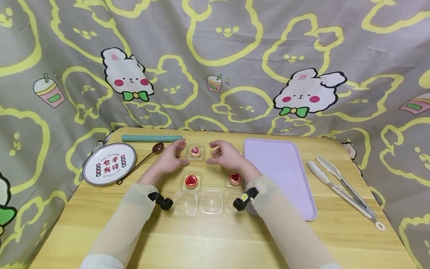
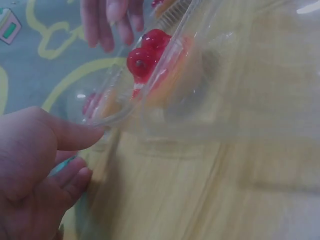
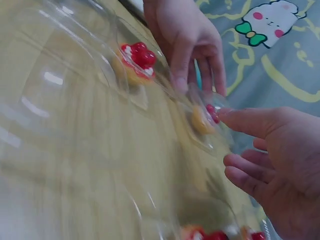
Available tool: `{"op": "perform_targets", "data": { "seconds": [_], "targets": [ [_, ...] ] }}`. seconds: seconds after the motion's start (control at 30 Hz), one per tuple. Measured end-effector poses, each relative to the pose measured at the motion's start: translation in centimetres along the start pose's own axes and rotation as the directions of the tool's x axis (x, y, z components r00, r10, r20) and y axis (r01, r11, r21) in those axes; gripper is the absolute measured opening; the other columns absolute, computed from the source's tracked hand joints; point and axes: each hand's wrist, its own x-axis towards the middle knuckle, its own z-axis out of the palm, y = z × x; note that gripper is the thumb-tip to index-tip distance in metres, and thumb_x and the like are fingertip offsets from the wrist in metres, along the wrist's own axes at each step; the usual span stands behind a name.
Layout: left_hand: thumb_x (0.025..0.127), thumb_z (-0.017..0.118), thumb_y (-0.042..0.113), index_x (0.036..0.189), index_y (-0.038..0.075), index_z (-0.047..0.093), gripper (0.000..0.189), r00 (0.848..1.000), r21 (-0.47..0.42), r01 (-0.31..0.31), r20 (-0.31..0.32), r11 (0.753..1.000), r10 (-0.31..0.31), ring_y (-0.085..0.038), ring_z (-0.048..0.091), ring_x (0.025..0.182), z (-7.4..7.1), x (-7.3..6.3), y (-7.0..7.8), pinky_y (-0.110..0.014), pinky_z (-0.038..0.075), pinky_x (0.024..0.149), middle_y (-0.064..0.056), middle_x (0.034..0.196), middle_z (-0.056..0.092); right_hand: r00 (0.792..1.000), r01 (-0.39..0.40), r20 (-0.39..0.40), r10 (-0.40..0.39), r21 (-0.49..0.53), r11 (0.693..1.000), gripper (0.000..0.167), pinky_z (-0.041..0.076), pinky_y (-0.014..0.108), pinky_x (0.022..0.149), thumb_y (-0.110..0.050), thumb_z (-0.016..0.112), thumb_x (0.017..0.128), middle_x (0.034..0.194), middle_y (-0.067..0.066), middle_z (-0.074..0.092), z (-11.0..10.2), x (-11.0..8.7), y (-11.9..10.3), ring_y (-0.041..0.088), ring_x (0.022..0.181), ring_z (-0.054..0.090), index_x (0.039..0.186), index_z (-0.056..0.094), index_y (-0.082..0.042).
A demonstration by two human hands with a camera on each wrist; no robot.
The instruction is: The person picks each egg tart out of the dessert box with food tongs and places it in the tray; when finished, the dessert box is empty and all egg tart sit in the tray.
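A small red-topped tart (image 1: pixel 195 152) sits in a clear plastic box (image 1: pixel 202 157) at the back middle of the table. My left hand (image 1: pixel 170 158) is on the box's left side and my right hand (image 1: pixel 226 154) on its right, fingers apart and slightly bent. Both hands hold nothing. In the right wrist view the right thumb (image 3: pixel 250 120) overlaps that box's edge. Nearer me, another tart (image 1: pixel 191 181) sits at the left and one more (image 1: pixel 234 178) at the right, each in a clear container. Part of a further container is hidden behind the right hand.
Clear empty plastic halves (image 1: pixel 211 202) lie in a front row. A lilac tray (image 1: pixel 279 172) and tongs (image 1: pixel 346 190) are on the right. On the left lie an oval plate (image 1: pixel 109 149), a brown spoon (image 1: pixel 142 162) and a teal roll (image 1: pixel 147 138). A patterned curtain (image 1: pixel 168 37) hangs behind.
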Motion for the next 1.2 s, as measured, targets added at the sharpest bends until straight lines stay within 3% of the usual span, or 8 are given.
{"op": "perform_targets", "data": {
  "seconds": [0.13, 0.27, 0.5, 0.77, 1.0, 1.2],
  "targets": [
    [0.087, 0.083, -0.001, 0.164, -0.001, 0.028, 0.094, 1.0, 0.043, 0.015, 0.017, 0.999, -0.016, -0.041, 0.041, 0.148, 0.4, 0.8, -0.5, -0.053, 0.029, 0.125, -0.023, 0.158, 0.047, 1.0, -0.001, 0.006, 0.002, -0.061, 0.998, 0.081, 0.055, 0.039, 0.1, -0.022, 0.088, 0.089, 0.143, 0.022, 0.056, 1.2, 1.5, 0.0, 0.03, 0.116, 0.066, 0.154, 0.047, 0.004],
    [0.088, 0.084, 0.003, 0.164, 0.001, 0.03, 0.093, 0.999, 0.029, 0.029, 0.038, 0.999, -0.03, -0.038, 0.041, 0.147, 0.7, 1.2, -1.0, -0.052, 0.022, 0.127, -0.02, 0.156, 0.049, 1.0, 0.001, 0.018, 0.001, -0.115, 0.993, 0.084, 0.054, 0.037, 0.1, -0.025, 0.087, 0.09, 0.143, 0.021, 0.053, 2.0, 2.5, 0.0, 0.027, 0.112, 0.065, 0.156, 0.043, 0.004],
    [0.086, 0.087, 0.006, 0.157, 0.002, 0.043, 0.083, 0.998, 0.008, 0.01, 0.054, 1.0, -0.011, -0.038, 0.045, 0.143, 0.7, 1.2, -1.3, -0.053, 0.023, 0.126, -0.017, 0.15, 0.056, 0.999, 0.015, 0.03, -0.012, -0.129, 0.992, 0.089, 0.052, 0.034, 0.091, -0.025, 0.087, 0.089, 0.117, 0.018, 0.056, 2.9, 3.5, 0.1, 0.021, 0.088, 0.06, 0.156, 0.04, 0.008],
    [0.084, 0.088, 0.007, 0.15, -0.001, 0.051, 0.076, 0.994, -0.026, 0.021, 0.109, 0.999, -0.018, -0.039, 0.045, 0.14, 0.6, 1.2, -0.9, -0.053, 0.027, 0.125, -0.018, 0.147, 0.055, 0.998, -0.037, 0.037, 0.042, -0.121, 0.992, 0.097, 0.043, 0.041, 0.116, -0.028, 0.095, 0.081, 0.13, 0.017, 0.057, 2.8, 3.6, 0.3, 0.029, 0.12, 0.057, 0.157, 0.042, 0.005],
    [0.086, 0.089, 0.01, 0.148, 0.001, 0.055, 0.071, 0.993, 0.004, 0.047, 0.107, 0.999, -0.048, -0.035, 0.045, 0.141, 0.7, 1.4, -0.6, -0.05, 0.029, 0.124, -0.016, 0.149, 0.055, 0.997, -0.068, 0.022, 0.07, -0.071, 0.995, 0.089, 0.05, 0.037, 0.099, -0.021, 0.099, 0.075, 0.112, 0.011, 0.058, 2.6, 4.2, 0.3, 0.023, 0.1, 0.056, 0.147, 0.051, 0.002],
    [0.086, 0.089, 0.008, 0.146, 0.001, 0.057, 0.068, 0.993, -0.003, 0.055, 0.105, 0.998, -0.054, -0.034, 0.048, 0.139, 0.6, 1.2, -0.6, -0.048, 0.032, 0.123, -0.016, 0.146, 0.057, 0.999, -0.052, 0.003, 0.052, -0.06, 0.997, 0.086, 0.05, 0.037, 0.095, -0.019, 0.1, 0.073, 0.11, 0.01, 0.056, 2.9, 4.3, 0.3, 0.024, 0.097, 0.055, 0.142, 0.053, -0.001]
  ]
}}
